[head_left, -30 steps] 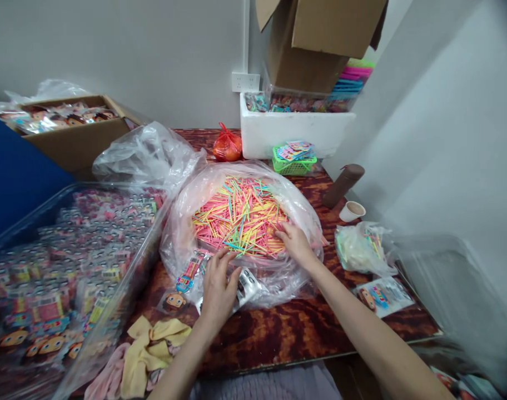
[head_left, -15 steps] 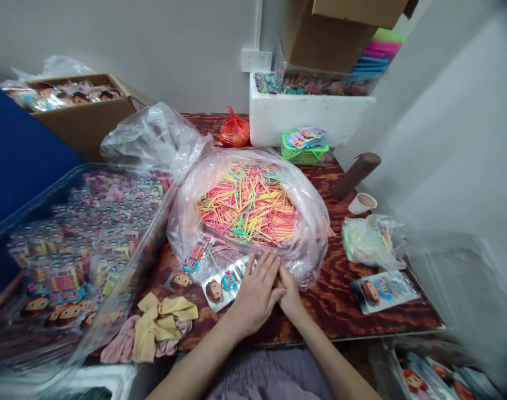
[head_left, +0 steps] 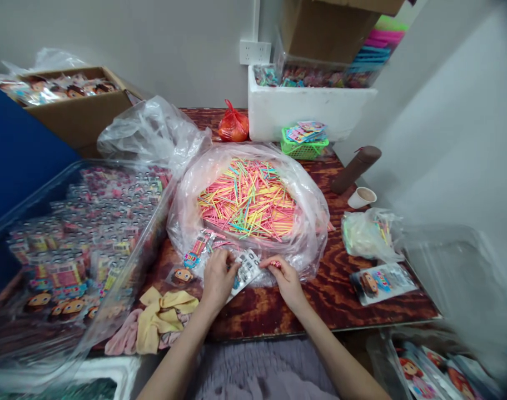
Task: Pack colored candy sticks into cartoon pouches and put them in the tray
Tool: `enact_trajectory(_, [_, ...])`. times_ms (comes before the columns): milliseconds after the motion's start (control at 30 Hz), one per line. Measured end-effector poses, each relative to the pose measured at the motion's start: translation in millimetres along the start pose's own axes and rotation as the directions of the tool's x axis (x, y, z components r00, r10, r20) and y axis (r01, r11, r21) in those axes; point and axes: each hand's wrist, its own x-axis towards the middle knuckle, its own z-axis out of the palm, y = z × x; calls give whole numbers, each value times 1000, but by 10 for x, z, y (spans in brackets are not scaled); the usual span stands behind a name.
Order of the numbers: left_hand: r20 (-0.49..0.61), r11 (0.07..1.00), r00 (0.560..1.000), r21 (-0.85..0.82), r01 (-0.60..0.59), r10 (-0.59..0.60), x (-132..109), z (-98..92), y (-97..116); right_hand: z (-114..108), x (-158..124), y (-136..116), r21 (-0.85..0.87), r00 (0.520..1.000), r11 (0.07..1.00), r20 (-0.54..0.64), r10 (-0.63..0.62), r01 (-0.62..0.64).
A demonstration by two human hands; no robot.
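Note:
My left hand (head_left: pixel 220 280) has its fingers bent down on the left part of a silver printed pouch (head_left: pixel 248 265), which lies tilted at the near edge of the clear bag. Closed around a small bundle of thin sticks (head_left: pixel 275 263), my right hand (head_left: pixel 287 284) is just right of the pouch; only the bundle's pinkish ends show. In front of both hands, the big clear plastic bag (head_left: pixel 316 222) lies open, full of pink, yellow, green and blue sticks (head_left: pixel 253 200). A filled pouch with a cartoon face (head_left: pixel 182 275) rests left of my left hand.
At left stands a clear bin (head_left: pixel 153 222) of filled pouches. Yellow and pink cloths (head_left: pixel 153 325) lie near the front edge. To the right are a silver pouch (head_left: pixel 387 282), a small bag of sticks (head_left: pixel 370 236), a paper cup (head_left: pixel 362 197), and a brown bottle (head_left: pixel 356 169). Behind stands a green basket (head_left: pixel 303 150).
My hands were pressed together over the pouch and have moved apart. The left went left onto the pouch; the right now shows the stick bundle's ends. The pouch has turned.

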Motion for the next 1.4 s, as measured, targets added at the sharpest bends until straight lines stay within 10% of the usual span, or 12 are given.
enact_trajectory(367, [-51, 983, 997, -166, -72, 65, -5, -66, -30, -4, -14, 5, -10, 1000, 1000, -5, 0, 0])
enact_trajectory(1133, [-10, 863, 977, -471, 183, -213, 101, -255, -59, 17, -35, 14, 16, 1000, 1000, -20, 13, -12])
enact_trajectory(1400, [-80, 895, 976, -420, 153, -205, 34, -228, -58, -313, 593, -405, -304, 993, 952, -102, -57, 23])
